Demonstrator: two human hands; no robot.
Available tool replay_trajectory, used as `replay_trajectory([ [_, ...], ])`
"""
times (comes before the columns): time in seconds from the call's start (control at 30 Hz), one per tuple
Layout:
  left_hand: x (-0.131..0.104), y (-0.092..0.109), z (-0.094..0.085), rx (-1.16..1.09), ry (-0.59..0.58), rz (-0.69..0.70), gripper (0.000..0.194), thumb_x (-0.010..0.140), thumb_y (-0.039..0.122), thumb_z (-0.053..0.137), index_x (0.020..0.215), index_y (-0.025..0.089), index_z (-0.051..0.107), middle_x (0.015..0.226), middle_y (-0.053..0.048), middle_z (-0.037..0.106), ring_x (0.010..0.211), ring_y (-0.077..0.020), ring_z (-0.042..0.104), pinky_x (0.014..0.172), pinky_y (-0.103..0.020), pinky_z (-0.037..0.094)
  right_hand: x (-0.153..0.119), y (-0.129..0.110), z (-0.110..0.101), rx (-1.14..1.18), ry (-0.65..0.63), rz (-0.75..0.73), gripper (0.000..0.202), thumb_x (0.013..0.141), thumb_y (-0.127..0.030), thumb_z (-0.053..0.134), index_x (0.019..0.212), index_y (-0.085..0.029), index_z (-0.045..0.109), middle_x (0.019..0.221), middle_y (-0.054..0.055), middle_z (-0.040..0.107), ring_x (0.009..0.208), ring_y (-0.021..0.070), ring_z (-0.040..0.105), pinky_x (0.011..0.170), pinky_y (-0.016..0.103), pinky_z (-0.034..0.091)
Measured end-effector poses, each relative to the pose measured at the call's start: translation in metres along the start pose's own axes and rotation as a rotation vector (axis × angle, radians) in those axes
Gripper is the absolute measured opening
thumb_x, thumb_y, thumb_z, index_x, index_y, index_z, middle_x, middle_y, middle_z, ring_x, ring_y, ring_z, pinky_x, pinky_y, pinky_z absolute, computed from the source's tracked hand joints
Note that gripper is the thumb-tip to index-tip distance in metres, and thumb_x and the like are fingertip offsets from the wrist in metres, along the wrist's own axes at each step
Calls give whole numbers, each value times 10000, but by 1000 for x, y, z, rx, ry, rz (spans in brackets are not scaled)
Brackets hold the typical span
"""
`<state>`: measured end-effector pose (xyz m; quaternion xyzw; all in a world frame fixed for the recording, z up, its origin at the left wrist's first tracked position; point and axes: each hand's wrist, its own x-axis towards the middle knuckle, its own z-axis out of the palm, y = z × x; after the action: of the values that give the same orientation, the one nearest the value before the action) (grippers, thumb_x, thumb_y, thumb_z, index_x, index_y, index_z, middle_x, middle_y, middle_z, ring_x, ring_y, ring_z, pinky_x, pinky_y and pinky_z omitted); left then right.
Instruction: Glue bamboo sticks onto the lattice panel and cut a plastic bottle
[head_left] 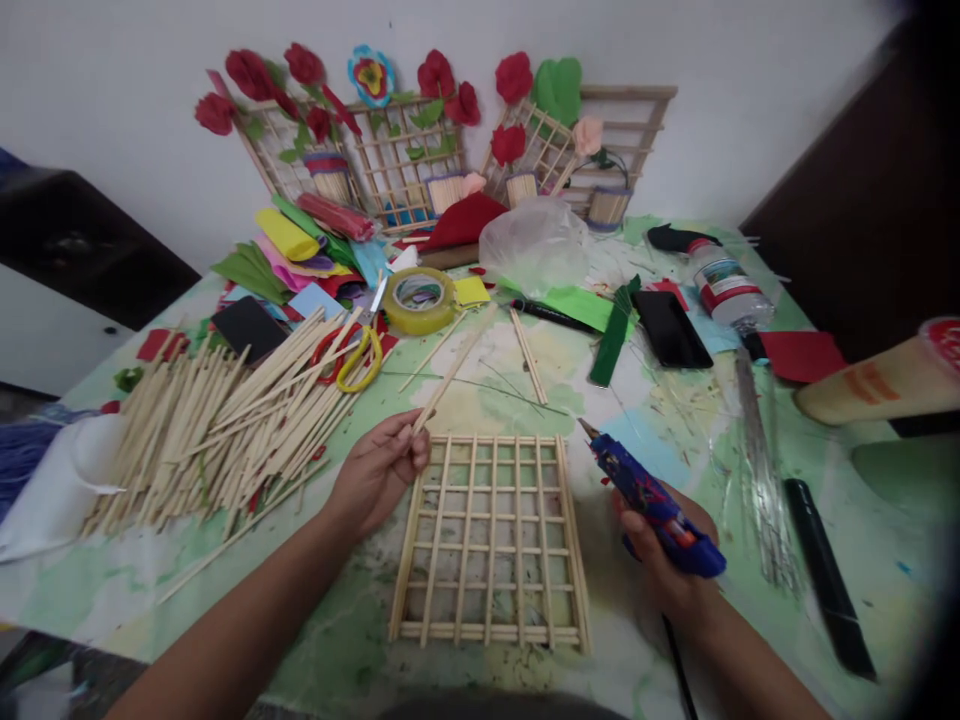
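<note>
Between the thumb and fingers of my left hand (388, 462) is a thin wooden stick (459, 362), slanting up and to the right. It may be more than one stick side by side; I cannot tell. Below it a lattice of wooden sticks (491, 548) lies flat on the table, close to my left fingers. My right hand (671, 540) is wrapped round a blue hot glue gun (651, 492), whose nozzle points up and left, just right of the lattice's top corner. A dark cord hangs from its handle.
Loose wooden sticks (247, 420) pile up at the left, with scissors (360, 358) on them. Behind are a tape roll (420, 318), a phone (672, 328), a bottle (726, 284) and coloured paper (289, 236). Paper flowers on lattices (409, 150) lean against the wall. A cup (874, 388) stands right.
</note>
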<state>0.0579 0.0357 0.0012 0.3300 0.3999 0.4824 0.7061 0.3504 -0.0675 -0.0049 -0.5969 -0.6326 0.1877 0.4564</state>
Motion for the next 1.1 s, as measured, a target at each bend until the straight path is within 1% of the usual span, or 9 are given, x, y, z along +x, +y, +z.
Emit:
replay_trajectory([
  [0.13, -4, 4, 9, -62, -25, -56, 211, 708, 187, 714, 880, 134, 604, 710, -19, 636, 681, -102, 604, 688, -209, 478, 4, -20, 7, -24, -67, -213, 124, 793, -295, 566, 705, -231, 507, 593, -2, 517, 525, 162, 514, 497, 269, 384],
  [0.3, -11, 2, 13, 21, -106, -81, 224, 758, 232, 667, 921, 144, 542, 715, -52, 682, 682, -134, 632, 657, -225, 477, 4, -27, 17, 49, -225, -344, 85, 753, -274, 562, 744, -226, 491, 607, 23, 509, 551, 182, 500, 515, 291, 380],
  [0.4, -13, 0, 14, 81, -96, -80, 310, 738, 231, 672, 996, 135, 529, 699, -72, 698, 629, -114, 604, 594, -186, 442, -1, -25, 22, 65, -303, -331, 119, 715, -234, 583, 772, -219, 480, 640, 36, 516, 595, 193, 500, 554, 307, 378],
  [0.6, -15, 2, 17, 45, -107, -148, 247, 694, 211, 671, 841, 148, 482, 699, -82, 694, 430, -30, 361, 382, -113, 244, -7, -27, 28, 95, -336, -315, 130, 715, -252, 574, 806, -217, 487, 659, 29, 513, 613, 188, 485, 566, 301, 359],
  [0.73, -16, 1, 19, 6, -118, -173, 267, 744, 324, 657, 847, 173, 462, 677, -62, 671, 452, -61, 396, 362, -126, 298, -7, -30, 27, 52, -384, -293, 119, 704, -255, 578, 745, -224, 470, 638, 19, 506, 599, 182, 485, 570, 295, 365],
  [0.8, -16, -1, 17, 20, -123, -162, 286, 767, 390, 641, 833, 171, 471, 741, -75, 677, 471, -65, 427, 370, -139, 336, -6, -31, 27, 36, -384, -291, 111, 705, -260, 576, 738, -224, 477, 636, 23, 515, 594, 183, 493, 566, 292, 369],
  [0.9, -15, -5, 13, 103, -138, -146, 303, 781, 426, 631, 823, 145, 526, 820, -68, 657, 470, -45, 437, 380, -148, 357, -5, -31, 27, 38, -386, -307, 98, 705, -265, 576, 739, -220, 496, 632, 29, 530, 587, 183, 508, 554, 289, 372],
  [1.0, -13, -9, 6, 199, -170, -123, 318, 785, 446, 626, 833, 137, 566, 736, -21, 596, 462, -38, 442, 388, -150, 352, -4, -33, 27, 65, -358, -336, 83, 710, -260, 582, 729, -215, 515, 628, 26, 546, 578, 180, 529, 540, 284, 382],
  [1.1, -14, -10, 6, 269, -230, -110, 349, 767, 480, 632, 801, 141, 555, 679, 10, 546, 447, -37, 445, 388, -153, 337, -4, -38, 26, 50, -270, -184, 109, 736, -302, 618, 732, -211, 558, 633, 19, 579, 550, 171, 553, 512, 272, 407],
])
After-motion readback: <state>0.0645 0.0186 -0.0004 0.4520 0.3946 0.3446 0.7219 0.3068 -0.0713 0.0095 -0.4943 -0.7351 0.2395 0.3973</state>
